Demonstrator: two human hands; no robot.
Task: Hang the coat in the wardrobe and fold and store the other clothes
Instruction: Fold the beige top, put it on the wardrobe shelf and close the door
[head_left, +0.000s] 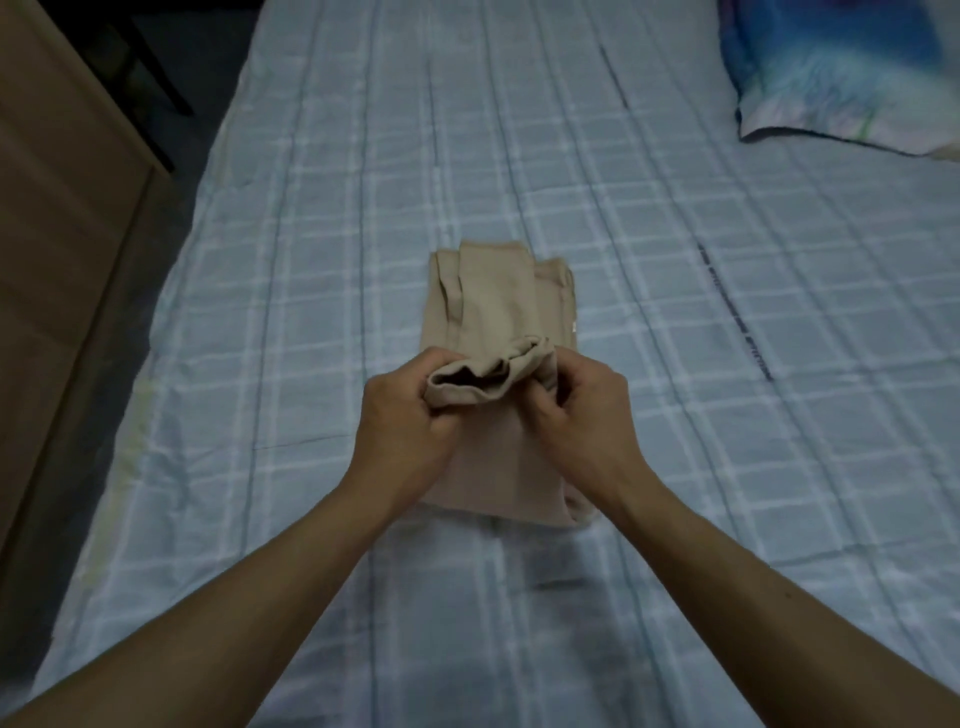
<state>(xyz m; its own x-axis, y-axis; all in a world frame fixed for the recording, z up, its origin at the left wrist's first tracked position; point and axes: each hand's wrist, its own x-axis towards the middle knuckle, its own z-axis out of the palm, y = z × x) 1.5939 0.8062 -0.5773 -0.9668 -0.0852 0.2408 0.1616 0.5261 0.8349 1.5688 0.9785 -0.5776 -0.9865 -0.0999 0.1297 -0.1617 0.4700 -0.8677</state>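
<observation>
Your garment (493, 306), beige and folded, lies flat at the centre of the bed (675, 260), its long axis running 12 to 6 o'clock. At its 12 o'clock end, narrow layers overlap side by side. Its 6 o'clock end sits beneath your wrists.

Across the middle a roll (467, 387) of the same cloth is raised off the stack, its dark opening facing you. Your left hand (402, 415) grips the roll's 9 o'clock end, fingers curled round the fabric. Your right hand (582, 410) pinches the 3 o'clock end, thumb and fingers closed on the cloth. The hands are near each other, with the roll between them.

The bed carries a pale blue check cover, creased. A blue printed pillow (841, 73) lies at 1 o'clock, well apart from the garment. A brown cabinet (57, 234) stands at 9 o'clock, near the bed's edge. Dark legs (156, 67) show at 11 o'clock. What they belong to cannot be told.
</observation>
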